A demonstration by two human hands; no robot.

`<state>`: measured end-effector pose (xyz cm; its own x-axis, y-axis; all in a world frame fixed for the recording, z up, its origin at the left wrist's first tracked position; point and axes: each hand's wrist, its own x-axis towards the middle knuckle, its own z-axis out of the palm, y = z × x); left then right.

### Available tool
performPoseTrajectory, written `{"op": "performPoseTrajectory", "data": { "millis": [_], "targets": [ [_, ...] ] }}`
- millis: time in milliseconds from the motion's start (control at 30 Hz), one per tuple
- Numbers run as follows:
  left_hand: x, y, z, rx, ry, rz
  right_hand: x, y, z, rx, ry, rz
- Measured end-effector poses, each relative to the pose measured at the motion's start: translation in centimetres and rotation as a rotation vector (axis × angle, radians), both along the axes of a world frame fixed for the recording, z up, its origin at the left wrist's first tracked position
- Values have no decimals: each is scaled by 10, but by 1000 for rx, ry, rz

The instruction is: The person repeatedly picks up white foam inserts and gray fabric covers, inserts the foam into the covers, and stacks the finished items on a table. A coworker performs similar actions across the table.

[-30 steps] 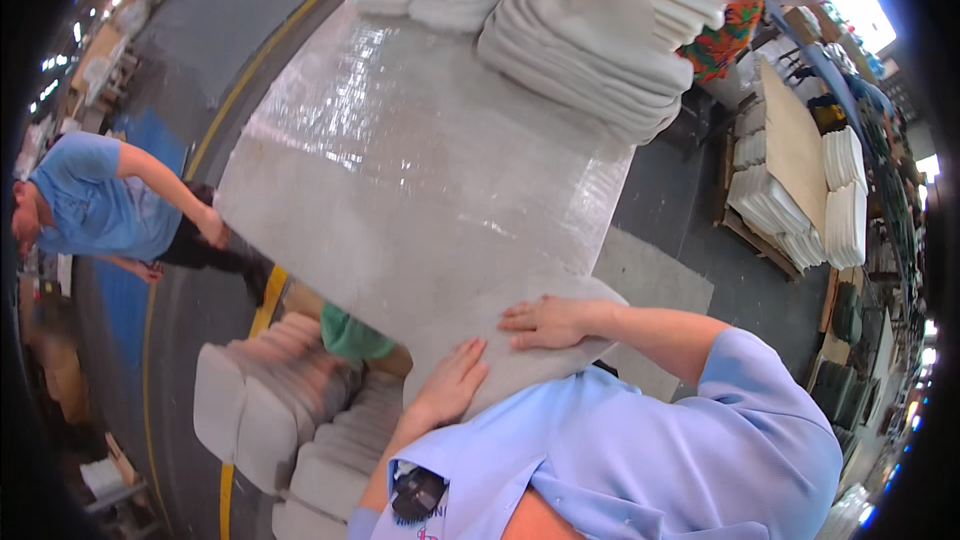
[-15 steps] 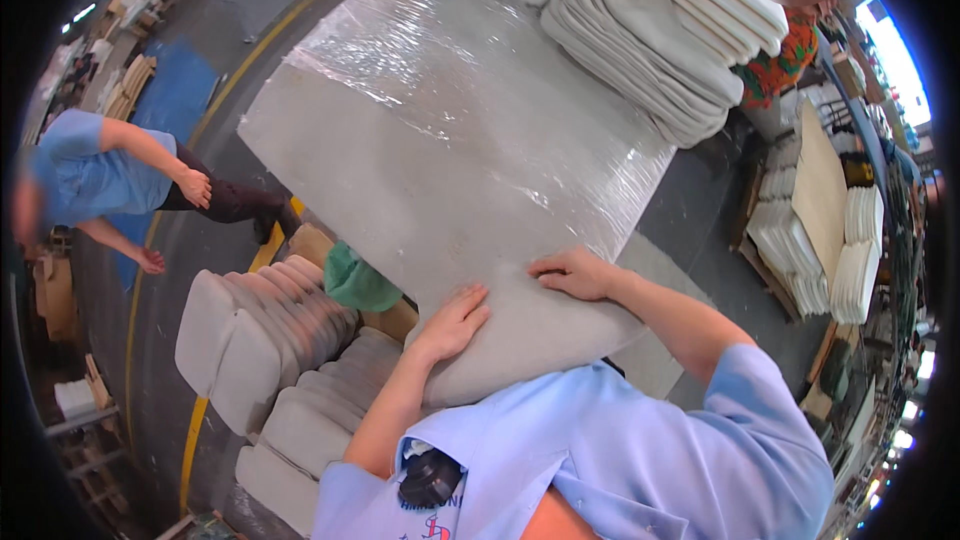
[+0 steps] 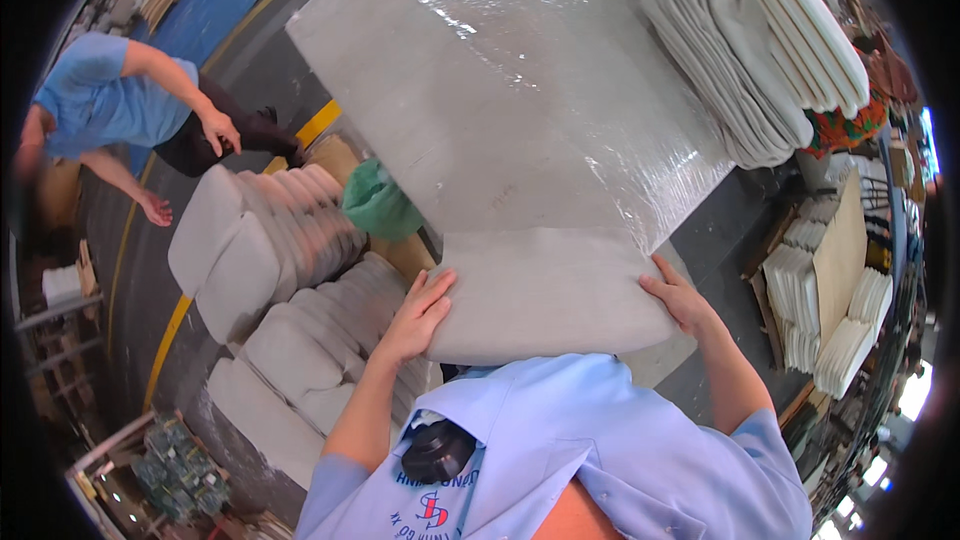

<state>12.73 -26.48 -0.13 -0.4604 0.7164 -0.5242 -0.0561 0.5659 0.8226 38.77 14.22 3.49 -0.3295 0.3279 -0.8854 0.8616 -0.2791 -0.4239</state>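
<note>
A light grey fabric-covered cushion (image 3: 555, 290) lies at the near edge of a wide table (image 3: 470, 130), directly in front of my body. My left hand (image 3: 420, 315) grips its left end, fingers resting on the top face near the corner. At the opposite end my right hand (image 3: 682, 295) holds the right side, with the thumb on top and the fingers mostly hidden. The table has a grey surface, partly covered with shiny clear plastic film.
Several grey cushions (image 3: 265, 240) are stacked at the left, beside a green bag (image 3: 380, 202). Folded grey covers (image 3: 725, 60) and white pads (image 3: 800, 25) pile up at the table's far right. A co-worker in a blue shirt (image 3: 125, 95) is at the left. Stacked white pads (image 3: 800, 265) stand right.
My hands have moved apart from the cushion's top to its two ends. The cushion now lies squarer to me. At the left, the co-worker's arms have shifted.
</note>
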Motion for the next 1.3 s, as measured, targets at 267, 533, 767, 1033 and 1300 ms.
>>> {"op": "performPoseTrajectory", "data": {
  "millis": [267,533,767,1033,1300],
  "targets": [
    [-5,12,-14,-71,-46,74,-18,7,-35,-41,18,-61],
    [-7,11,-28,35,-161,261,-1,35,-80,-330,113,-38],
    [-19,11,-72,249,-217,478,-7,53,-76,271,137,295],
    [-2,15,-103,576,-593,875,-33,9,94,316,537,1144],
    [19,22,-93,576,-852,1313,-23,-46,26,980,666,1009]
  ]
}}
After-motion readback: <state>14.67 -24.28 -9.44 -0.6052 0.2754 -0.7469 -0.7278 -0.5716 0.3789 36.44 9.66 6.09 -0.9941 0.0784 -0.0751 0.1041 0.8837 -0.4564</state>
